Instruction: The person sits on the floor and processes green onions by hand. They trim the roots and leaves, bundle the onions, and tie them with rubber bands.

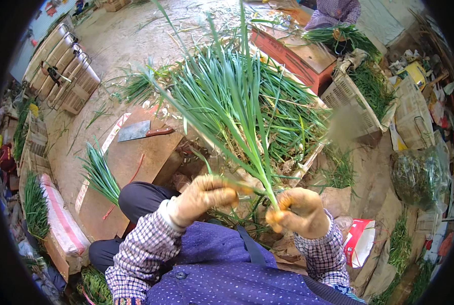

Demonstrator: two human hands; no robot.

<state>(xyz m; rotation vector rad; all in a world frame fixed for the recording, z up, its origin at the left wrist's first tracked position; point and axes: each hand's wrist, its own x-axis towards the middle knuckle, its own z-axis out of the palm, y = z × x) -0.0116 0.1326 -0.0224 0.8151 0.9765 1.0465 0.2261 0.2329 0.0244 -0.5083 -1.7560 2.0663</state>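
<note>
My right hand (299, 213) pinches the pale lower stalk of a green leafy vegetable plant (254, 152), perhaps a garlic green. Its long leaves fan upward and away from me. Just left of the stalk, my left hand (208, 196) is blurred, its fingers pointing toward the plant's base. Whether those fingers grip a leaf cannot be told. Beyond both hands lies a large heap of similar greens (208, 91), roots partly toward me. A cleaver (143, 131) with a wooden handle rests on a brown board (135, 160) to the left.
A bunch of greens (101, 173) lies on the board near my knee, beside a red string (135, 171). White plastic crates (65, 66) stand at far left. Another person (335, 13) sits at upper right, near a crate of greens (354, 99). A filled clear bag (419, 177) is at right.
</note>
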